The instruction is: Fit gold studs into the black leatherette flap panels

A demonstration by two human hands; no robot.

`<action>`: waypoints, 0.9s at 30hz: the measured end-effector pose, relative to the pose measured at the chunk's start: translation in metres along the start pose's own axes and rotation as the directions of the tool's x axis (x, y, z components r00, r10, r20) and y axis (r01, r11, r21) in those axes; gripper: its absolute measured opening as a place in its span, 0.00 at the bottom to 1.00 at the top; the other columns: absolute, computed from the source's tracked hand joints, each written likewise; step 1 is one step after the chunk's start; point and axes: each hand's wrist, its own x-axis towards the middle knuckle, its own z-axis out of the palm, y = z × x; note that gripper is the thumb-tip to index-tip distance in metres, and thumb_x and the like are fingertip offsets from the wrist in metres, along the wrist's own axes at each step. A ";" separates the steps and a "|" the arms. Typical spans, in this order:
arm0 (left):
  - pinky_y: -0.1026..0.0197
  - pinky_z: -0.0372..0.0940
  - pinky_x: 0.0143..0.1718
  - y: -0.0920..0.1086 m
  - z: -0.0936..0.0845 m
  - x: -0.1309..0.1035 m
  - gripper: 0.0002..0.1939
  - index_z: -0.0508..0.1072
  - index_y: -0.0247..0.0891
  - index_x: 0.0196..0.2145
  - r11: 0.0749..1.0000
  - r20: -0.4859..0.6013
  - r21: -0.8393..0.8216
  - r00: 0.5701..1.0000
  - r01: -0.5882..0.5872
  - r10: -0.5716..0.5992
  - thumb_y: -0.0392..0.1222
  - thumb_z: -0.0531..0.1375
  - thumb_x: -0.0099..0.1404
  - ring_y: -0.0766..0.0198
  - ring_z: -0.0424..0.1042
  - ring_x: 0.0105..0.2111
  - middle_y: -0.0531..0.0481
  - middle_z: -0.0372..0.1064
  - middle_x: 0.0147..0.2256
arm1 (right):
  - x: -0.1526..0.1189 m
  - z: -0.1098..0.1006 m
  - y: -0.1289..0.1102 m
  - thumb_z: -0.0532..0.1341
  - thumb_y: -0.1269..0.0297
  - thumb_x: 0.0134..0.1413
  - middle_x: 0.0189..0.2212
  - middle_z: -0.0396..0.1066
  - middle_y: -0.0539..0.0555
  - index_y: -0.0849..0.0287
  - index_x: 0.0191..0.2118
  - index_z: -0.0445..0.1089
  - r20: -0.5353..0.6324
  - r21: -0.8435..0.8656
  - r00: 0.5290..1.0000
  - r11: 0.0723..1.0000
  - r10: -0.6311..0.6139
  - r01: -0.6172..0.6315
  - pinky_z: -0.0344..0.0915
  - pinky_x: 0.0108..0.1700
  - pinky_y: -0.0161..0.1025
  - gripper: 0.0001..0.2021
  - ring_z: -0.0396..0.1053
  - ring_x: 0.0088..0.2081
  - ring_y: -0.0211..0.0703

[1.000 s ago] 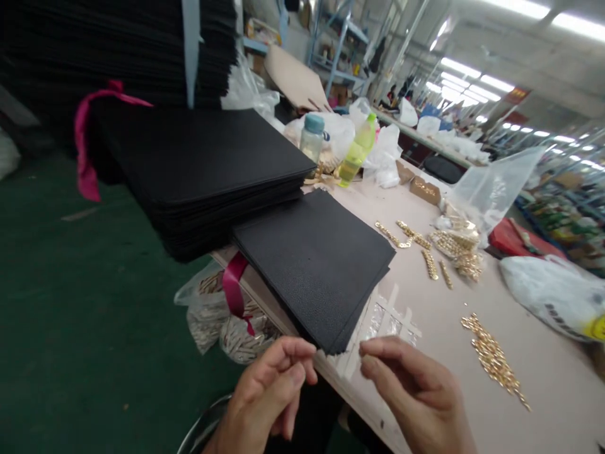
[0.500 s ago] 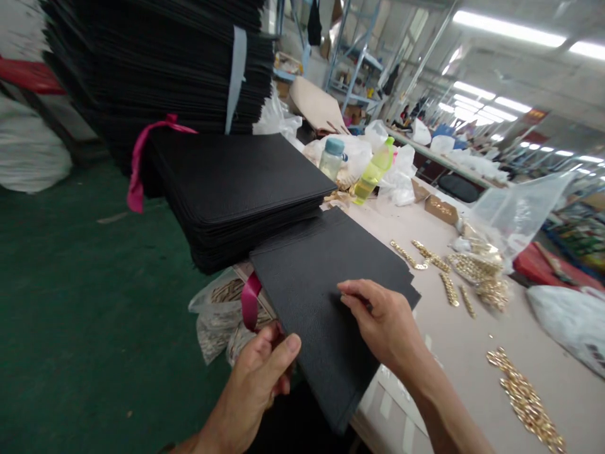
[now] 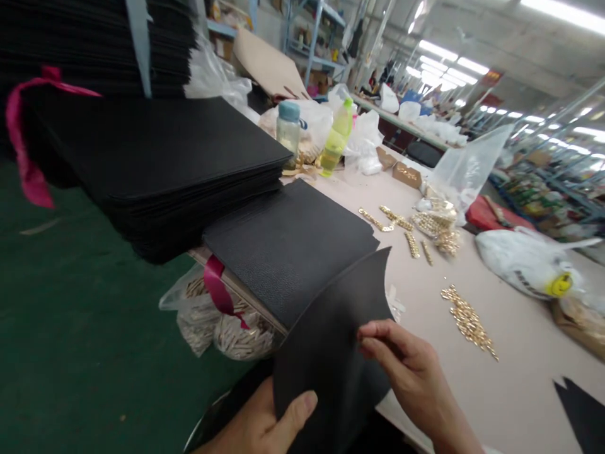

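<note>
A black leather-like panel (image 3: 331, 321) is lifted off the table and bends in a curve in front of me. My left hand (image 3: 269, 419) is closed on its near left edge, thumb on top and the other fingers hidden beneath. Over the panel's right part, my right hand (image 3: 409, 366) has thumb and forefinger pinched together. Whatever small thing sits in that pinch is hidden. Beyond the lifted panel, another black panel (image 3: 288, 243) lies flat at the table's left edge. A pile of gold ring-like links (image 3: 467, 318) lies to the right of my right hand.
A tall stack of black panels (image 3: 179, 142) stands at the left, near a pink ribbon (image 3: 28, 164). Farther back are a blue-lidded jar (image 3: 288, 129) and a green bottle (image 3: 338, 139). Gold chain pieces (image 3: 411, 244) and a white plastic bag (image 3: 520, 258) lie rightward.
The top panel has been raised from the one under it and drawn toward me by my left hand. My right hand has moved lower, still pinched. The view has swung to the right.
</note>
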 end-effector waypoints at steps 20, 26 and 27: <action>0.53 0.70 0.46 -0.034 0.044 0.012 0.17 0.82 0.35 0.37 0.726 0.175 -0.321 0.791 0.608 -0.586 0.44 0.72 0.49 0.51 0.78 0.36 0.46 0.81 0.31 | -0.044 0.006 0.042 0.67 0.64 0.50 0.26 0.69 0.47 0.58 0.33 0.78 0.019 0.386 0.975 0.898 0.223 -0.213 0.64 0.25 0.29 0.05 0.65 0.24 0.31; 0.49 0.68 0.50 -0.046 0.035 0.014 0.28 0.77 0.35 0.50 0.750 0.256 -0.256 0.791 0.610 -0.556 0.47 0.70 0.53 0.47 0.77 0.43 0.44 0.80 0.41 | -0.041 0.008 0.038 0.67 0.64 0.52 0.29 0.68 0.48 0.57 0.32 0.78 0.024 0.274 0.984 0.945 0.179 -0.179 0.64 0.26 0.32 0.03 0.66 0.28 0.34; 0.48 0.68 0.51 -0.047 0.034 0.015 0.28 0.76 0.36 0.52 0.763 0.267 -0.238 0.795 0.602 -0.544 0.48 0.70 0.54 0.47 0.76 0.45 0.44 0.80 0.43 | -0.041 0.008 0.037 0.66 0.65 0.52 0.29 0.68 0.48 0.57 0.32 0.78 0.018 0.258 0.985 0.951 0.173 -0.172 0.64 0.27 0.32 0.03 0.66 0.28 0.34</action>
